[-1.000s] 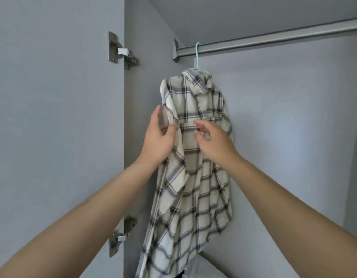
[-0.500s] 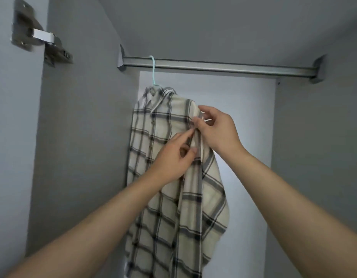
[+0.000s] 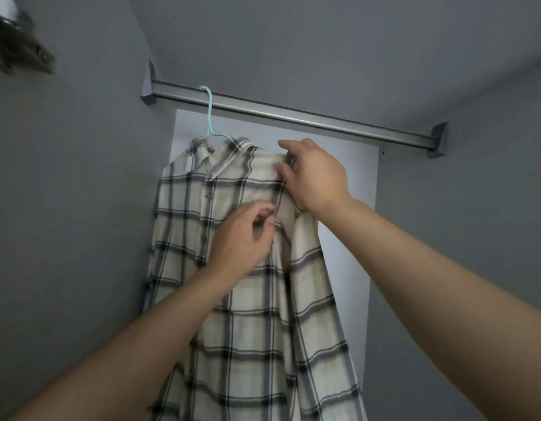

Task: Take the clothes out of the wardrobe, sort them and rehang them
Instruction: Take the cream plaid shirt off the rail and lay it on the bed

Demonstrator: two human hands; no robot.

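Under the rail, far left: one plaid shirt on one pale-blue hanger. Right hand pinches the shoulder seam; left hand, blurred, fingers curled at the chest cloth, grip uncertain. Shirt looks light, limp, prone to sliding off; best taken at the shoulders or hanger hook. One rail, no other garments visible.

A metal rail spans the wardrobe, carrying one pale blue hanger with a plaid shirt
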